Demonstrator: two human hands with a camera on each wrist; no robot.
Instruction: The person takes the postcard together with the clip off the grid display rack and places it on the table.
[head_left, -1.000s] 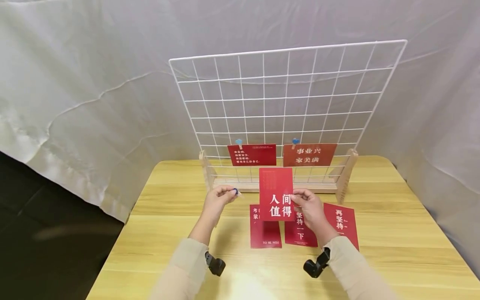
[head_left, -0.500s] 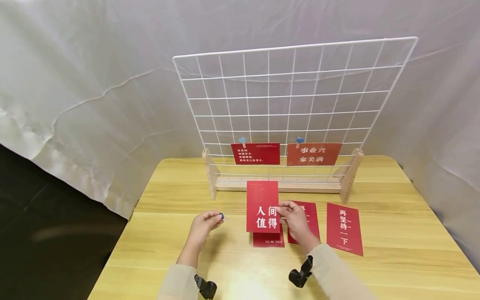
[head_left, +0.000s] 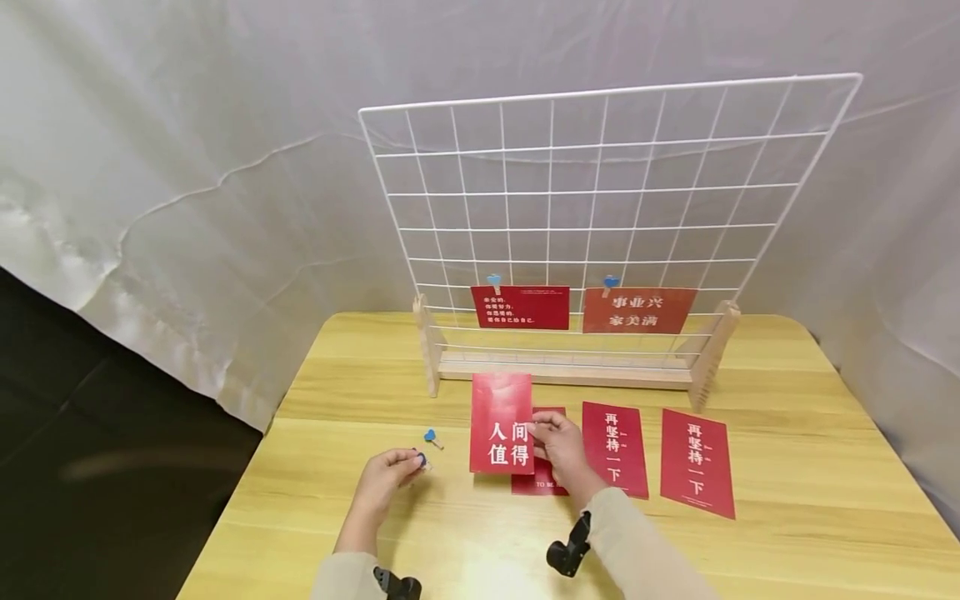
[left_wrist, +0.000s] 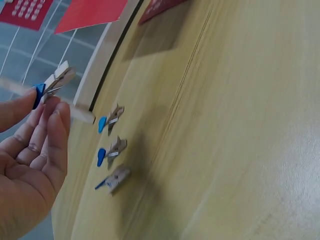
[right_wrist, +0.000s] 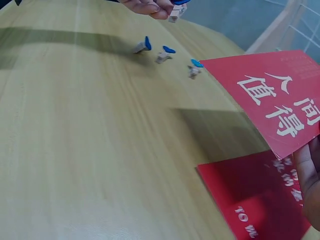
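Observation:
My left hand (head_left: 380, 483) pinches a small wooden clothespin (left_wrist: 59, 80) with a blue heart on it, held above the table. Between the thumb and fingers of my right hand (head_left: 562, 450) is the edge of a red card (head_left: 501, 417) with large white characters. The card is raised off the table and its shadow falls below. Another red card (head_left: 542, 482) lies flat under it, partly covered. Three more clothespins lie in a row on the table near the left hand: one with a light blue heart (left_wrist: 102, 124), two with darker blue ones (left_wrist: 101, 157).
A white wire grid (head_left: 611, 93) stands at the back in a wooden base (head_left: 562, 372). Two red cards, one left (head_left: 525, 308) and one right (head_left: 639, 312), hang low on it from heart clothespins. Two further cards (head_left: 615, 467) lie flat on the table at right.
Both hands have moved left and toward me, carrying the card and the clothespin. The card is lower, away from the grid. The view has turned slightly left, and a clothespin on the table shows.

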